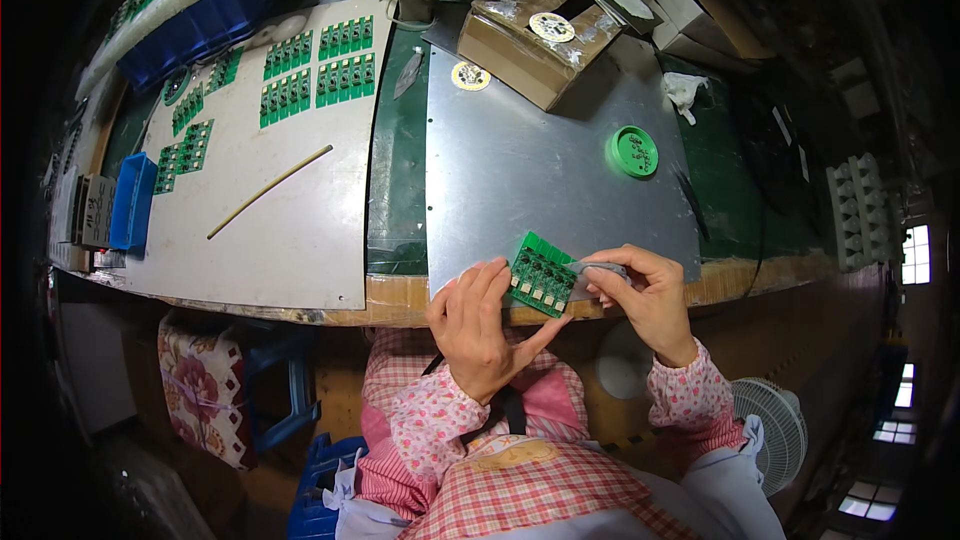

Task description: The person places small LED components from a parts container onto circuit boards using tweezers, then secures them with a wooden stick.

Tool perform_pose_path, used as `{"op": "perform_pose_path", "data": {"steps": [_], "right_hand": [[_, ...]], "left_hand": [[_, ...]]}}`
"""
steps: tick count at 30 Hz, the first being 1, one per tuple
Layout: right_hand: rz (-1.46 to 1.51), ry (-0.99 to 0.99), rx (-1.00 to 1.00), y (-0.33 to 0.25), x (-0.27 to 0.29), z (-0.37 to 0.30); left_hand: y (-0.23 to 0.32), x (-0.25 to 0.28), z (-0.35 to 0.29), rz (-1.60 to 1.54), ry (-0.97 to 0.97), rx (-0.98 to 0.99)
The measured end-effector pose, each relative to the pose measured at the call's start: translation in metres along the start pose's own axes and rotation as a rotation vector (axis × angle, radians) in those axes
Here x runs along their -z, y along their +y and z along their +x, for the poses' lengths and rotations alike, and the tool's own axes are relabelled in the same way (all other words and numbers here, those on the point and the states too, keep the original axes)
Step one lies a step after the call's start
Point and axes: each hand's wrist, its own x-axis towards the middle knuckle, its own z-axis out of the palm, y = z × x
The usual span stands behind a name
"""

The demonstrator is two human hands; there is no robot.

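Observation:
Over the near edge of the metal sheet, my left hand (476, 332) grips a green circuit board (541, 278) between thumb and fingers. The board is tilted and carries rows of small dark parts and whitish square ones. My right hand (645, 298) is closed on a slim grey tool (597, 266), whose narrow end reaches the board's right edge. The fingers cover much of this tool, so its exact kind cannot be made out. Beyond the hands, a round green dish (633, 152) holds small dark pieces.
A worn cardboard box (530, 32) stands at the back of the metal sheet (520, 170). On the pale board (300, 260) to the left lie several green circuit boards (346, 79) and a thin stick (270, 191). A blue bin (133, 202) sits at far left; dark tweezers (691, 202) lie right.

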Motion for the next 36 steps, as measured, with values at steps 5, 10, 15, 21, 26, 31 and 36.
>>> {"op": "perform_pose_path", "data": {"steps": [5, 10, 15, 21, 26, 31, 36], "right_hand": [[-0.075, 0.028, 0.054, 0.005, -0.004, 0.002], [-0.291, 0.061, 0.194, 0.001, -0.012, 0.009], [-0.508, 0.1, 0.48, -0.004, -0.022, 0.012], [-0.673, 0.084, 0.641, -0.006, -0.03, 0.019], [-0.714, 0.057, 0.652, -0.006, -0.032, 0.021], [-0.751, 0.041, 0.654, -0.006, -0.033, 0.022], [-0.772, 0.061, 0.629, -0.007, -0.034, 0.021]], "left_hand": [[0.001, 0.001, 0.0, 0.006, -0.015, 0.012], [-0.001, -0.001, -0.003, 0.022, -0.038, 0.022], [0.0, 0.001, -0.004, 0.017, -0.048, 0.04], [0.0, 0.002, -0.002, -0.006, -0.048, 0.055], [-0.001, 0.003, -0.001, -0.014, -0.057, 0.054], [-0.001, 0.002, -0.003, -0.036, -0.049, 0.071], [-0.001, -0.002, -0.005, -0.036, -0.017, 0.08]]}}
